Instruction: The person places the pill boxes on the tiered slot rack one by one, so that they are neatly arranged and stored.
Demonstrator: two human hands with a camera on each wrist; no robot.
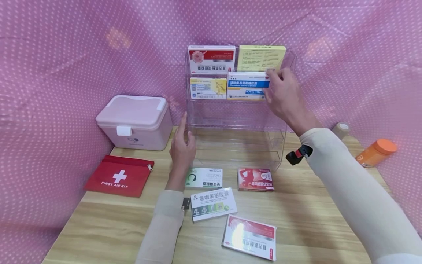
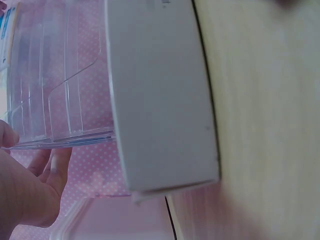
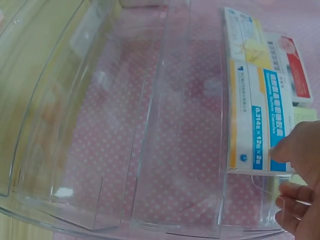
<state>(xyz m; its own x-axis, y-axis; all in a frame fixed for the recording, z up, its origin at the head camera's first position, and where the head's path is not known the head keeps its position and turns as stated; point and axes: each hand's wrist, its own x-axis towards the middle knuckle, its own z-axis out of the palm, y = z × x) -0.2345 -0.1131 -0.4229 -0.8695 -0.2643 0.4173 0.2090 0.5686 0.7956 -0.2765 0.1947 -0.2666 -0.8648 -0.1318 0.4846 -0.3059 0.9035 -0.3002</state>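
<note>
A clear tiered display rack [image 1: 237, 113] stands on the table. My right hand [image 1: 285, 93] pinches the right end of a blue-and-white medicine box [image 1: 245, 86] in its second row, thumb on the printed front [image 3: 252, 120]. Beside that box sits a yellow-and-white medicine box [image 1: 207, 88]. Behind them, in the top row, are a red-and-white medicine box [image 1: 211, 60] and a pale yellow box [image 1: 260, 58]. My left hand [image 1: 182, 146] holds the rack's left side panel, thumb and fingers on either side of its edge in the left wrist view.
In front of the rack lie a green-and-white box [image 1: 207, 178], a red box [image 1: 255, 179], a white box with a green band [image 1: 214, 204] and another red-and-white box [image 1: 250, 237]. A pink case [image 1: 133, 123] and red first aid pouch [image 1: 120, 176] are left; an orange bottle [image 1: 377, 152] is right.
</note>
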